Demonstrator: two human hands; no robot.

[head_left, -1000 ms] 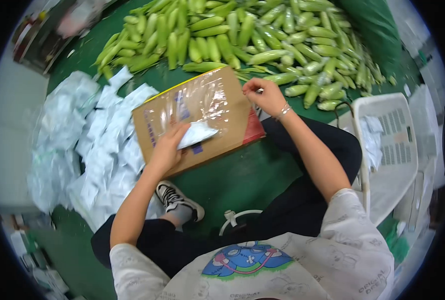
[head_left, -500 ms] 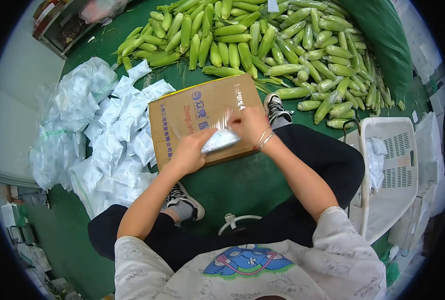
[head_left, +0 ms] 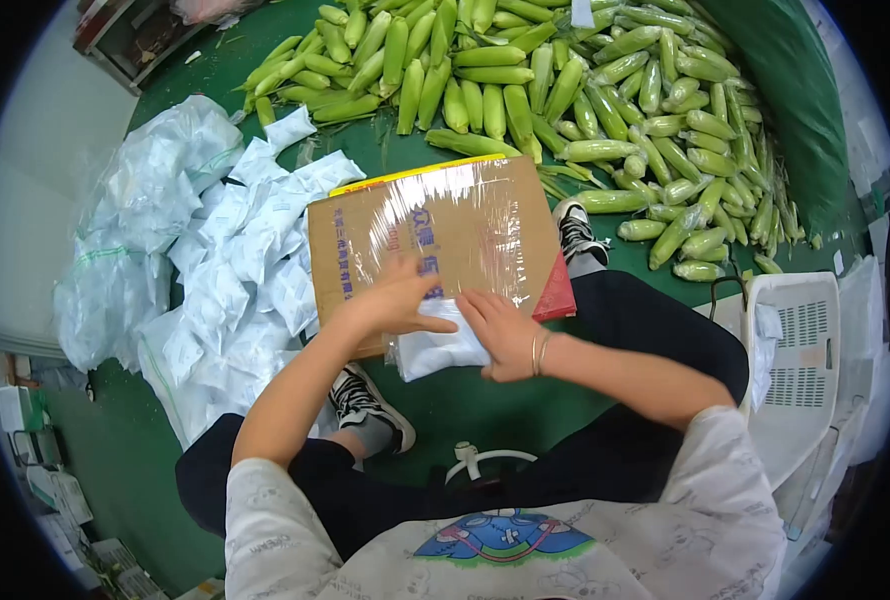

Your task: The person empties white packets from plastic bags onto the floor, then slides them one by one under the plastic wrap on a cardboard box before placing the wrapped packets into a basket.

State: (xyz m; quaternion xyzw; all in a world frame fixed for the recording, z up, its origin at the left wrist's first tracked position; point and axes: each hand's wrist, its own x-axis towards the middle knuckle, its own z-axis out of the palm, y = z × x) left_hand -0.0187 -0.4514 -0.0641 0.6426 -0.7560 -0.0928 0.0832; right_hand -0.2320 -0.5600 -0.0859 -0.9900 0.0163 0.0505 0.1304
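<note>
A white packet in clear film (head_left: 437,350) lies at the near edge of the cardboard box (head_left: 485,215), between my two hands. My left hand (head_left: 395,298) is over the box at the packet's upper left, its fingers apart and slightly blurred. On the packet's right side rests my right hand (head_left: 505,332), fingers stretched out flat over its upper corner. The box has purple and red print and a shiny film on top, with a red corner at the right.
White packets (head_left: 235,240) lie heaped left of the box, beside a full clear bag (head_left: 115,290). Corn in husks (head_left: 495,75) covers the floor beyond, some of it film-wrapped (head_left: 685,150). A white basket (head_left: 800,360) stands at the right. Shoes (head_left: 367,408) flank the box.
The packet has moved down toward the body and now lies flatter. My right hand has opened from a closed grip and moved down; my left hand has let go of the packet's edge.
</note>
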